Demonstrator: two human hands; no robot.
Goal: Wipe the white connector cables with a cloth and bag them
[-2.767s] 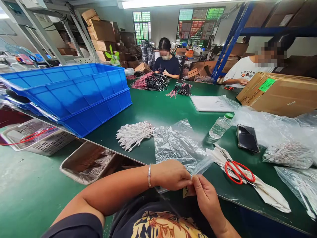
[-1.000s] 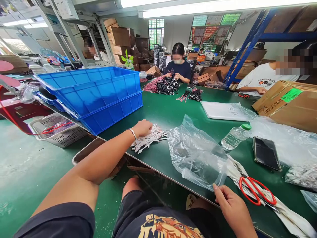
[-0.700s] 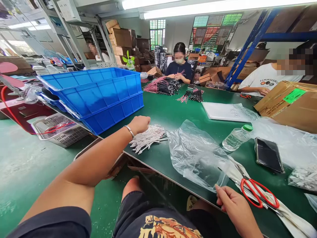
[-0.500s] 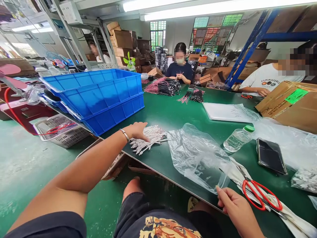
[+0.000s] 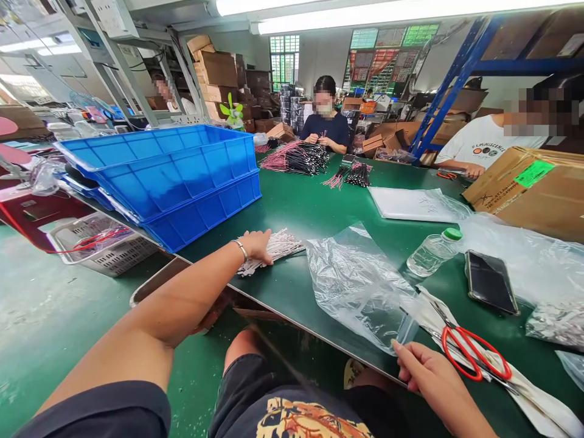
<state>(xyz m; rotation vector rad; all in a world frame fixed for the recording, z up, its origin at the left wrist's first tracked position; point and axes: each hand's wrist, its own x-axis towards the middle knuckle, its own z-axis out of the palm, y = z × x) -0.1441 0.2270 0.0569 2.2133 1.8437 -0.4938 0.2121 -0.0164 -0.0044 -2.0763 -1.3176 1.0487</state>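
Workbench, green-topped (image 5: 296, 210): we count it the largest piece, bearing all that follows save the hands

Crates, blue plastic (image 5: 191, 188): two, stacked, near the left edge, beyond our left forearm

Carton, cardboard (image 5: 515, 194), green label: far right, well apart from our hands

Bag, clear plastic (image 5: 351, 286): one, lying limp and mostly flat before us, its near corner in our grip

Leads, white (image 5: 288, 244): one heap, left of the bag and just beside its corner; contact between the two we cannot tell

Scissors, red-handled (image 5: 449, 331): one pair, beyond our right hand, lying on white fabric (image 5: 533, 398)

Left hand (image 5: 257, 245): laid over the left part of the leads, fingers to the far side, thumb to the near; the palm is hidden, so we cannot tell whether it grasps them; their other ends stick out rightward, towards the bag

Right hand (image 5: 422, 364): thumb and forefinger pinching the bag's near corner

Step in hand, as we judge it: gathering leads while steadying the bag; the next move calls for fingers drawn snugly around the heap, ends kept together
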